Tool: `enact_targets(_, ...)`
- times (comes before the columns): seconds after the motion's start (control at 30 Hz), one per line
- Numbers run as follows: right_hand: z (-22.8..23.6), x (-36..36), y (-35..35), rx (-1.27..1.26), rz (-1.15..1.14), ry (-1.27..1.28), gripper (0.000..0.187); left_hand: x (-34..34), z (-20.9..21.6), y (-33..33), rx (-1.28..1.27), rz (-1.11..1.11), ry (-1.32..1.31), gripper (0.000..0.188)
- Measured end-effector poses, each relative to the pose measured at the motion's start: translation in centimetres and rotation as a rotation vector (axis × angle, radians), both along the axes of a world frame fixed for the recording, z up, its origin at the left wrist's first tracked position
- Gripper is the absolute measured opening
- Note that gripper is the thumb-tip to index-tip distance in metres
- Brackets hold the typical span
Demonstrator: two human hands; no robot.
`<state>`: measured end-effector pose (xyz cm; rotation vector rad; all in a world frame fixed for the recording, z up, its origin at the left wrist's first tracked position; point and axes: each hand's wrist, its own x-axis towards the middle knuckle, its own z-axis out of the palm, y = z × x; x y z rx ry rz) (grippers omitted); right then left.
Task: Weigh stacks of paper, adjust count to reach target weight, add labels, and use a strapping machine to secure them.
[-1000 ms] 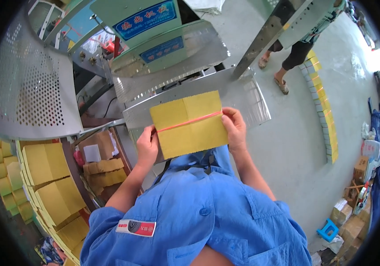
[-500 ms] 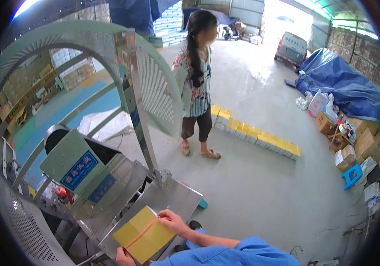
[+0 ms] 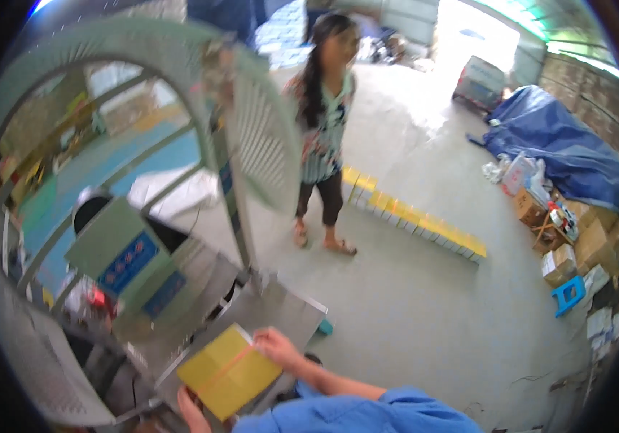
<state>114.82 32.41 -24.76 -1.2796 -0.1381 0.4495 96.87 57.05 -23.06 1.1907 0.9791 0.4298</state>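
Observation:
A flat yellow-topped bundle (image 3: 216, 382) lies tilted on the metal table (image 3: 284, 310) of a strapping machine. An orange-red strap (image 3: 233, 365) runs across its top. My left hand (image 3: 191, 413) grips the bundle's near-left edge, fingers up against the side. At the opposite edge, my right hand (image 3: 278, 349) has its fingers curled at the strap's end by the bundle's upper right. Blur softens the fingertips of both hands.
The machine's large perforated guard ring (image 3: 143, 36) rises at left, above a green-grey housing (image 3: 118, 252). Another person (image 3: 324, 108) stands beyond it. A row of yellow-topped bundles (image 3: 414, 220) lies on the floor. A blue tarp (image 3: 562, 137), cartons (image 3: 594, 242) and a blue stool (image 3: 568, 294) line the right.
The bundle and both hands appear slightly further left. My left hand's fingers have moved up along the bundle's edge. The other person's head has turned more toward me. The view has shifted and blurred.

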Motion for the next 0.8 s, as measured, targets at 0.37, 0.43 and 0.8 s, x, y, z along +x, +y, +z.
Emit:
enact_targets(0.37,8.3,2.3,-0.3,0.021,0.211,0.065,0.039,2.8,6.7,-5.0,-0.374,-0.134,-0.303,0.062)
enact_targets(0.43,10.3,1.7,-0.2,0.138,0.250,0.075,0.040,1.7,8.6,-5.6,-0.231,-0.148,-0.408,0.063)
enact_targets(0.8,1.4,2.4,-0.7,0.078,0.071,-0.015,0.050,1.7,1.3,0.6,-0.177,-0.169,-0.404,0.055)
